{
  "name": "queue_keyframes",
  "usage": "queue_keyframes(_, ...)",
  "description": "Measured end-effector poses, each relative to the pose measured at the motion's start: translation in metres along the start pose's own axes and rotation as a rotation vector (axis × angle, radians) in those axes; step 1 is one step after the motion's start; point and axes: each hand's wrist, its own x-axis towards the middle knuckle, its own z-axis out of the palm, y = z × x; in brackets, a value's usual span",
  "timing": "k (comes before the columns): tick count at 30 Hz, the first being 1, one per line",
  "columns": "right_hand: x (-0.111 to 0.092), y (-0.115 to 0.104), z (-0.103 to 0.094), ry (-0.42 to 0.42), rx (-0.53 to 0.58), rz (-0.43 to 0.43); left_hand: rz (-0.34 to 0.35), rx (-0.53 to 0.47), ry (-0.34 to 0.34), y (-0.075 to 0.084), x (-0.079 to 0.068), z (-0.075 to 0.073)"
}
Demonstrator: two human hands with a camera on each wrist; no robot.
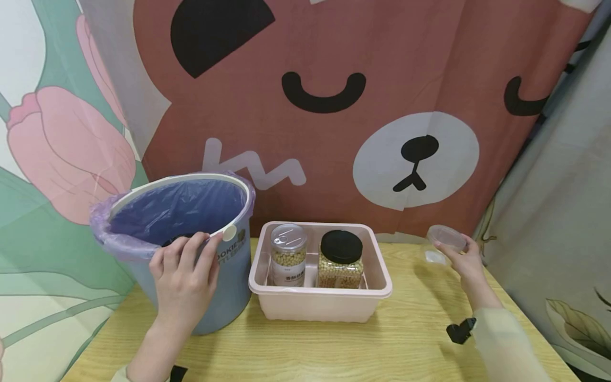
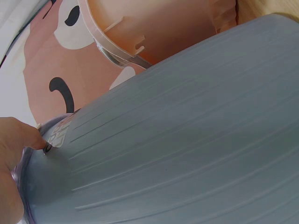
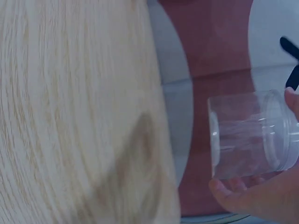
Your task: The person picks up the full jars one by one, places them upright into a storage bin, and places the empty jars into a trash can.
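Observation:
My left hand [image 1: 186, 270] grips the near rim of a blue trash bin [image 1: 234, 297], its fingers over the edge. In the left wrist view the thumb presses the outside of the bin [image 2: 163, 140] just below the rim. A purple bag [image 1: 126, 246] lines the bin and folds over its edge. At the right, my right hand [image 1: 470, 265] holds a clear plastic jar [image 3: 240, 135] near its lidded top, fingers and thumb around it. Nothing shows inside the jar. It is above the table, with a shadow on the wood below.
A pale pink plastic basket [image 1: 315, 306] stands mid-table beside the bin. In it are a round clear-lidded jar [image 1: 288, 257] and a black-lidded jar [image 1: 340, 260], both with small yellowish pieces. A bear-print cloth [image 1: 324, 159] hangs behind the wooden table [image 1: 305, 350].

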Motion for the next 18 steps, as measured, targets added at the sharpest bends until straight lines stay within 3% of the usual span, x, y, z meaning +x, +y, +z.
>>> queue_keyframes(10, -0.032, -0.028, 0.009, -0.058, -0.120, -0.093, 0.006, 0.002, -0.012, -0.001, -0.002, -0.001)
queue_keyframes(18, -0.057, -0.050, 0.011, -0.065, -0.127, -0.174, 0.005, 0.001, 0.000, 0.000, -0.001, -0.001)
